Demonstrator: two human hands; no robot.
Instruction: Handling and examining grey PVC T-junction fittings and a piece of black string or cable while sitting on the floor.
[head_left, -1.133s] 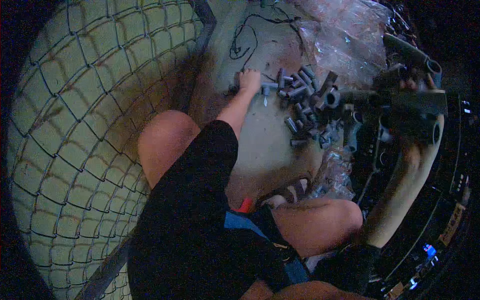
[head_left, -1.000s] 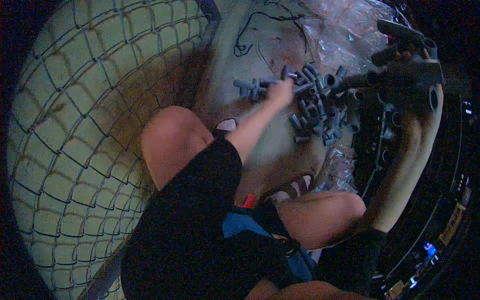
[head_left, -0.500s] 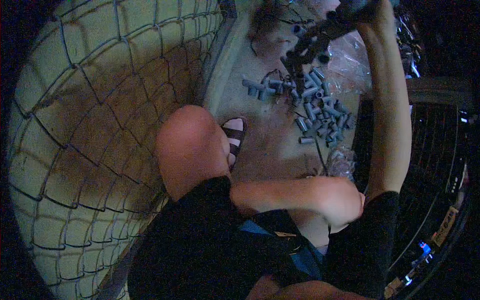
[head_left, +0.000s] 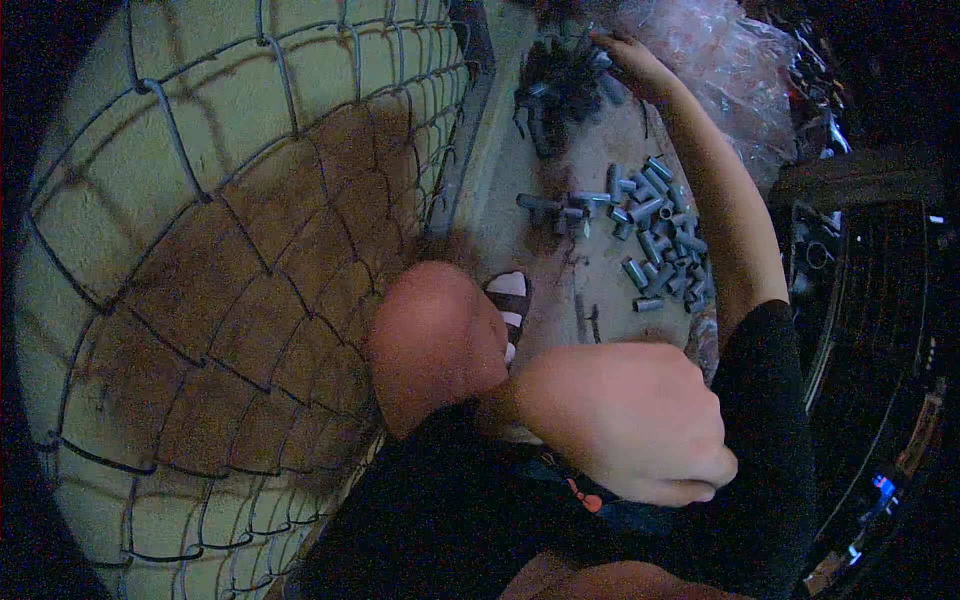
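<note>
My right arm reaches to the top of the picture. My right hand is at the edge of a dark, blurred clump, with grey short tubes showing around it. Its fingers are dim and partly merge with the clump, so their grip is unclear. Over my lap my left hand is closed, its back turned up and fingertips curled under at the right. Whatever it may hold is hidden. On the pale floor between the hands lies a loose pile of short grey tube pieces, with one longer dark tube to its left.
A wire mesh fence stands along the left before a pale and brown wall. My bent knee and sandalled foot are beside it. Crumpled clear plastic lies at the upper right. A dark ribbed case sits on the right.
My right hand has moved left and down, nearer the dark clump, which has shifted left. My left hand has come up over the lap. The view has shifted slightly.
</note>
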